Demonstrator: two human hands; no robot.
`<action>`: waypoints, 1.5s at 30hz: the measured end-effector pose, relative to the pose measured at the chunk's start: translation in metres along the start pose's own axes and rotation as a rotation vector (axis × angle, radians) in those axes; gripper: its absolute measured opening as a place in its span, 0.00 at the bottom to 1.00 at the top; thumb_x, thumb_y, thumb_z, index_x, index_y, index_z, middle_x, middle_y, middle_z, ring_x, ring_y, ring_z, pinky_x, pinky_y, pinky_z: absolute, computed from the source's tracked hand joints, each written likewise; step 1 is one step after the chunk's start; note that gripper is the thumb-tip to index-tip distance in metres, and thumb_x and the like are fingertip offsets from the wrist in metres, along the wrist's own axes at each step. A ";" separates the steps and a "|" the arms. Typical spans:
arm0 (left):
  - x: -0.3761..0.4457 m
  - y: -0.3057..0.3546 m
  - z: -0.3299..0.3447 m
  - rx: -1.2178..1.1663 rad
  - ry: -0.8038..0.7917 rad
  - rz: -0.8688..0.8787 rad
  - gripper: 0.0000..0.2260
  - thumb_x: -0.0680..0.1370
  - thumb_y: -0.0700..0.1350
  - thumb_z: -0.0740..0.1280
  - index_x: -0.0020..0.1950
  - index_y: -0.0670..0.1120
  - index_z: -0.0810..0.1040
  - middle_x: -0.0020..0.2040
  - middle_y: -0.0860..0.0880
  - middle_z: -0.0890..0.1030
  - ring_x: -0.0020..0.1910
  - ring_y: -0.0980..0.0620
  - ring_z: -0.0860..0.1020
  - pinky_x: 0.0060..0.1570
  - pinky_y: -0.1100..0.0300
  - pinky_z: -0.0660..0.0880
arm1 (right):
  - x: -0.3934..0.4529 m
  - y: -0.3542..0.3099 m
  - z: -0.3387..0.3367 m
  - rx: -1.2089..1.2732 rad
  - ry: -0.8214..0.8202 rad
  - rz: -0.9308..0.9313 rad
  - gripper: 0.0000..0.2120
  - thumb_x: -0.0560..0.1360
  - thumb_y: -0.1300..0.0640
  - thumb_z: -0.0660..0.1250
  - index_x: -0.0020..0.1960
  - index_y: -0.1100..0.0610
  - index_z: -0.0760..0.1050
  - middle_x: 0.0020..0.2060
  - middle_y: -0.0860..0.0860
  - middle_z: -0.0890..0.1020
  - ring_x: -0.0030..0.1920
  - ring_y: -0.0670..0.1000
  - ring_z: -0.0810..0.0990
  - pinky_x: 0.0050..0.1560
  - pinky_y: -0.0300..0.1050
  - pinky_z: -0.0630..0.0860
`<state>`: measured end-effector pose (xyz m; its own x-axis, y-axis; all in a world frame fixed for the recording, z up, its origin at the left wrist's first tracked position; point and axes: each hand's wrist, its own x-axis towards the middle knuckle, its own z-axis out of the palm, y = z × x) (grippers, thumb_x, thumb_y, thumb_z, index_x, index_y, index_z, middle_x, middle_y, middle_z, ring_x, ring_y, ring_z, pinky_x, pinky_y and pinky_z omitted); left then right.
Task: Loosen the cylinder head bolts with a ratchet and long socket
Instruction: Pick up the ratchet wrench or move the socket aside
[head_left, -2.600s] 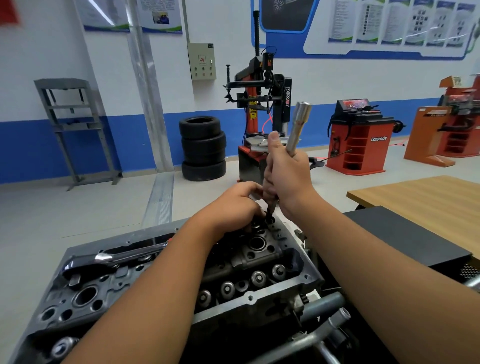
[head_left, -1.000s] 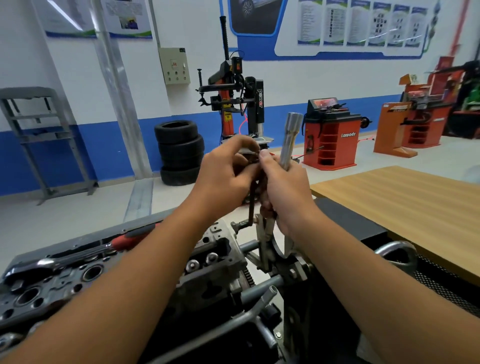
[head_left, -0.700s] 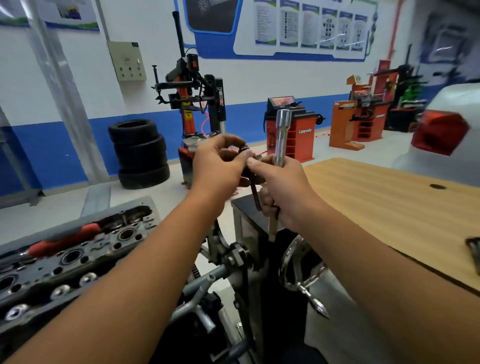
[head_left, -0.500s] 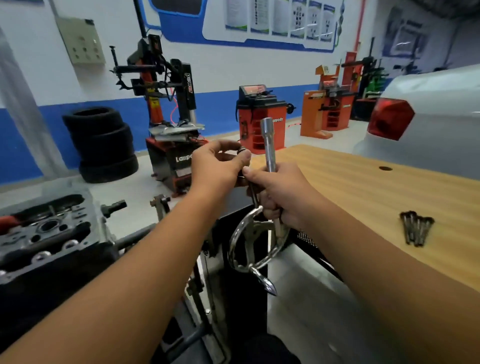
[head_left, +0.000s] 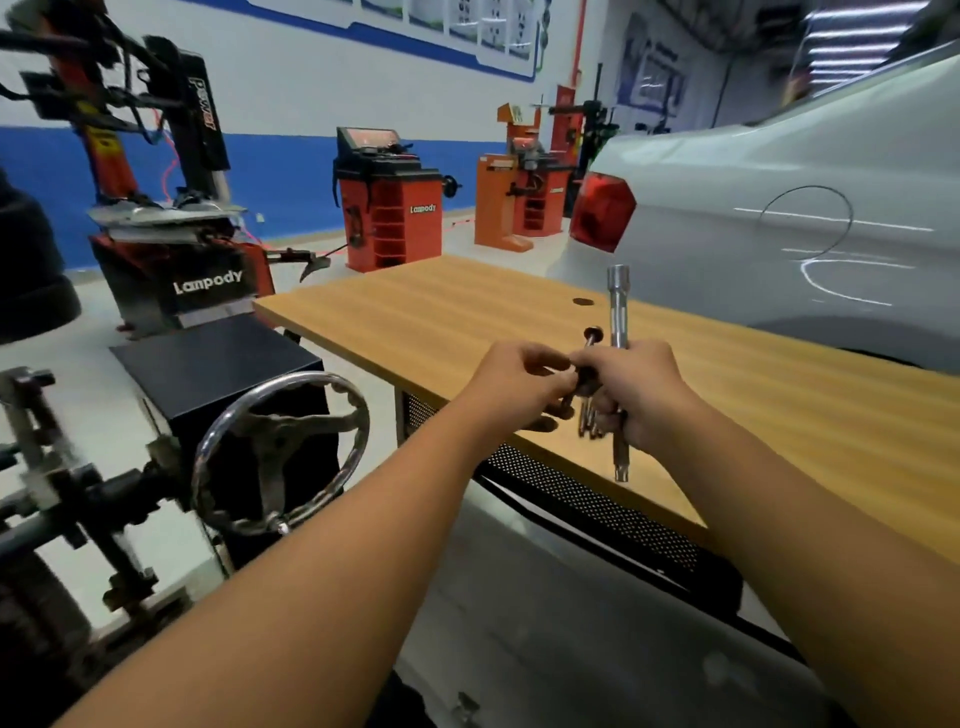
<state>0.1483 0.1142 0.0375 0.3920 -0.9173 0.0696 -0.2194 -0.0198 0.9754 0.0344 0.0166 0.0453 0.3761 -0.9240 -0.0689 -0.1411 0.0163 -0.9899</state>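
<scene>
Bolts (head_left: 589, 353) for the cylinder head are off the engine here: one dark, flanged bolt stands nearly upright above the near edge of the wooden desk (head_left: 447, 312), pinched by the fingertips of the left hand (head_left: 511, 379), which curls its grip around the shank. The right hand (head_left: 636, 392) is clamped on the long socket (head_left: 618, 317), held upright just beside the bolt, and it seems to bundle further bolt shanks below the fist, though blur keeps me from counting them. Both hands hover over the desk's near edge, touching each other; the cylinder head itself is out of view. The main risk, as I judge it, is a drop: the right fist carries several slim steel pieces at once, so loosening any finger to pass or set down a bolt could let another slide out beyond the desk edge to the floor. A bolt laid close to that edge could also roll off. Dented threads or a lost washer would spoil reassembly, so each piece wants setting down well inside the desk.
</scene>
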 end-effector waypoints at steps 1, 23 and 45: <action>0.004 -0.004 0.009 -0.006 -0.005 -0.008 0.13 0.83 0.40 0.71 0.67 0.43 0.79 0.51 0.45 0.87 0.45 0.50 0.87 0.40 0.60 0.83 | 0.007 0.006 -0.008 -0.028 0.032 0.019 0.08 0.77 0.58 0.73 0.52 0.62 0.79 0.33 0.57 0.80 0.23 0.48 0.69 0.23 0.42 0.67; 0.058 -0.071 0.080 0.873 0.090 0.011 0.29 0.70 0.71 0.71 0.65 0.56 0.75 0.58 0.53 0.80 0.62 0.46 0.72 0.51 0.47 0.71 | 0.072 0.056 -0.073 -0.052 0.115 0.443 0.08 0.80 0.54 0.69 0.53 0.59 0.81 0.46 0.53 0.88 0.26 0.46 0.68 0.21 0.38 0.66; 0.007 -0.003 -0.036 0.304 -0.121 0.050 0.17 0.84 0.60 0.63 0.55 0.47 0.77 0.44 0.45 0.86 0.38 0.50 0.85 0.43 0.50 0.83 | -0.003 -0.069 0.052 0.353 0.003 0.243 0.13 0.83 0.53 0.66 0.41 0.56 0.72 0.32 0.54 0.76 0.32 0.51 0.72 0.39 0.48 0.72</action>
<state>0.1836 0.1217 0.0429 0.2692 -0.9603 0.0731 -0.4993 -0.0743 0.8633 0.0903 0.0385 0.1070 0.3681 -0.8781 -0.3058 0.0966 0.3632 -0.9267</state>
